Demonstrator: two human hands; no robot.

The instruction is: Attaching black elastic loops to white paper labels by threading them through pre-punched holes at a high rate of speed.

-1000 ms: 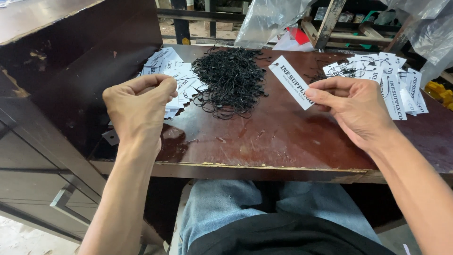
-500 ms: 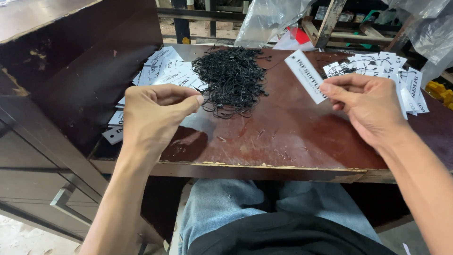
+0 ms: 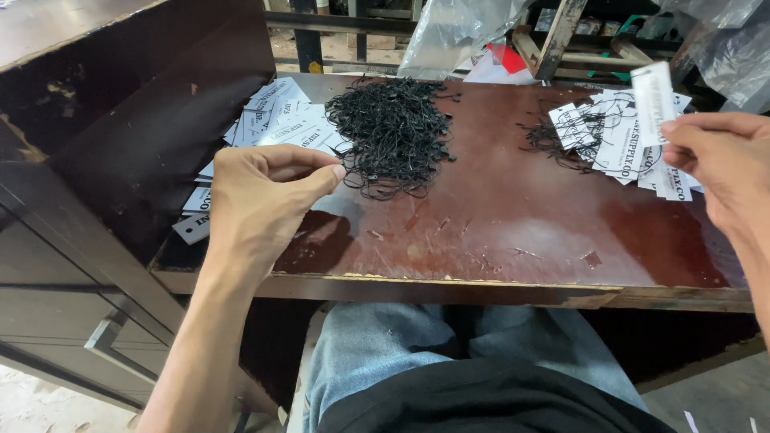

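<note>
One narrow white printed paper tag (image 3: pixel 653 103) is held upright, pinched in the right hand (image 3: pixel 718 160) above the far right of the worn reddish-brown wooden table (image 3: pixel 513 232). Left hand (image 3: pixel 261 204): thumb and forefinger pressed together at the edge of a tangled black string pile (image 3: pixel 393 132), possibly nipping one loop.

Black strings (image 3: pixel 393 132), tags (image 3: pixel 626 136), brown table (image 3: pixel 513 224)

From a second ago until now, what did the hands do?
The right hand lifted its white paper tag up and out to the right. The left hand slid toward the pile of black strings, fingertips pinched at its edge. The pile, the tag stacks and the brown table stayed put.
</note>
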